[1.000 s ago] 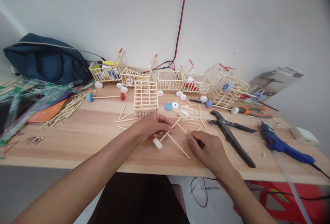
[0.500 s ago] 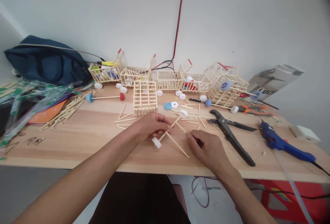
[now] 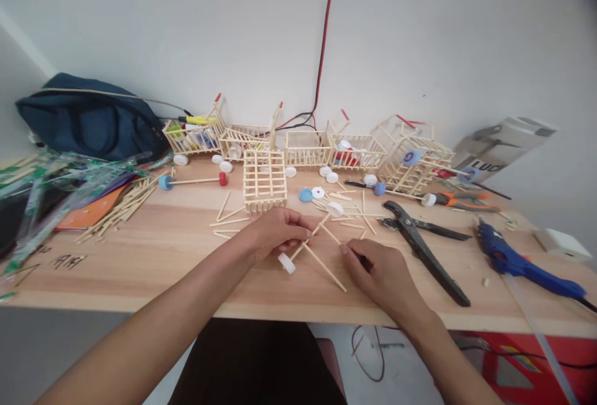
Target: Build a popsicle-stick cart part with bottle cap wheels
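Note:
My left hand [image 3: 283,231] is closed on a wooden axle stick [image 3: 296,252] that has a white bottle cap [image 3: 286,263] at its near end and another white cap [image 3: 334,209] at its far end. Two thin sticks branch off this axle towards the right. My right hand [image 3: 373,263] pinches the end of the upper branch stick [image 3: 331,233] between thumb and finger. The lower branch stick [image 3: 328,268] points at the table's front edge, touched by neither hand. Just beyond my left hand stands a stick-built basket [image 3: 264,182].
Several small stick carts [image 3: 305,148] line the wall. To the right lie black cutters [image 3: 426,249], orange-handled pliers [image 3: 469,201] and a blue glue gun [image 3: 522,265]. Loose sticks [image 3: 119,209] and a dark blue bag [image 3: 96,120] are at left. A capped axle [image 3: 196,180] lies behind.
The whole view has shifted slightly, so things appear a little lower and further right. Both hands keep their hold on the sticks, with no clear movement against the table.

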A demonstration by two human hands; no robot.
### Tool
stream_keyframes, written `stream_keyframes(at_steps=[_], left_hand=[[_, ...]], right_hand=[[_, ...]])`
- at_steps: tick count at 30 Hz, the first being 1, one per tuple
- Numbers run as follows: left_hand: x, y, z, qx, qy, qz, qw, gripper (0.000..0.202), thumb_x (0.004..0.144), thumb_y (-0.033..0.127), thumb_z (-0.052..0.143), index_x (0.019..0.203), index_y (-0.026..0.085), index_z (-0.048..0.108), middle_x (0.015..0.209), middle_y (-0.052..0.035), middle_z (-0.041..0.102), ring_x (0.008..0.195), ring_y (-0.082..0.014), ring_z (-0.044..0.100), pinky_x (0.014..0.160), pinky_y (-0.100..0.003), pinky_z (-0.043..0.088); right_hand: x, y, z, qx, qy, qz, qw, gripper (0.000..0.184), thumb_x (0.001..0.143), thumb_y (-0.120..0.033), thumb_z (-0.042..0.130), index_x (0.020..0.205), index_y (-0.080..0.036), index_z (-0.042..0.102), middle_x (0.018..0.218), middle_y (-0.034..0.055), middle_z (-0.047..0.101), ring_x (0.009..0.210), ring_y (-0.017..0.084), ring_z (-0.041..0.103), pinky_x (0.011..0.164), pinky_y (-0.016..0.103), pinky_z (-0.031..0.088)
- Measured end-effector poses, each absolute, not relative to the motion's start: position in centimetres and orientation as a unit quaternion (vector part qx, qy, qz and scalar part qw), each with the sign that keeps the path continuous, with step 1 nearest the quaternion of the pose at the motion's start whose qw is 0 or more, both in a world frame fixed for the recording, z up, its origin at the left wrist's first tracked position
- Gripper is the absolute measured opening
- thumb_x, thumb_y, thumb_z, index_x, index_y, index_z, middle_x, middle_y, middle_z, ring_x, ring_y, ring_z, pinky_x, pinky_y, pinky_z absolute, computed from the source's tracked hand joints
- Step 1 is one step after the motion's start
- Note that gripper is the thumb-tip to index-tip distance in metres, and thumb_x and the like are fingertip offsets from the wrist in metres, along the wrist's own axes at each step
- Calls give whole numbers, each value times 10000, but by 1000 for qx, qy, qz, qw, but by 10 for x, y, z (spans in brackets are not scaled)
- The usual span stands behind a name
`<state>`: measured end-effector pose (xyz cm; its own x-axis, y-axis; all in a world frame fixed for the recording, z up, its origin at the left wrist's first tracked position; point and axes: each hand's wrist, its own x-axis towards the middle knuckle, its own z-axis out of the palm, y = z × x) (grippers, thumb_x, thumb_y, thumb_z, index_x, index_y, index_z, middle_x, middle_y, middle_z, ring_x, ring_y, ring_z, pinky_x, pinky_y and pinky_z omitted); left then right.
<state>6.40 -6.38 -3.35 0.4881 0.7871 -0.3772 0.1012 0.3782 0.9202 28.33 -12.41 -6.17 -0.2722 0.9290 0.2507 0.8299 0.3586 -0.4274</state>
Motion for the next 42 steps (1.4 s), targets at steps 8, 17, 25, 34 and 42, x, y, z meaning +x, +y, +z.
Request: stream_keyframes(at_steps=[8,17,25,34,42], left_hand=[[64,-66,-30,491,436,247,713,137,643,162,654,762,97,671,538,13,573,386,-22,347,377,-170,205],[62,-66,-36,505,419,259,709,138,654,179,667,762,92,667,509,20,554,373,-24,349,380,-173,207],[62,-67,-33,500,420,256,713,155,657,194,677,774,91,677,453,48,483,383,-28,331,388,-172,189],[63,-65,-34,497,437,245,709,164,668,169,656,817,104,678,544,12,572,375,-22,356,388,-177,188],[64,-65,-34,496,436,249,708,129,683,138,641,798,87,671,628,-24,629,387,-14,363,375,-161,211]], right_hand=[[284,-125,-64,-560,-792,94,223,376,942,-380,419,616,-194,431,566,-19,500,552,124,471,562,258,273],[283,-125,-63,-558,-795,88,220,385,945,-393,408,614,-197,424,563,-17,508,551,129,482,562,256,286],[283,-125,-63,-553,-799,75,223,369,945,-367,416,618,-198,434,574,-14,515,561,127,477,563,258,286],[283,-126,-62,-549,-803,68,221,351,940,-334,421,615,-202,437,573,-12,513,564,134,472,560,268,279],[283,-125,-61,-558,-799,67,214,360,938,-338,423,606,-199,426,579,-10,520,569,131,477,567,259,273]])
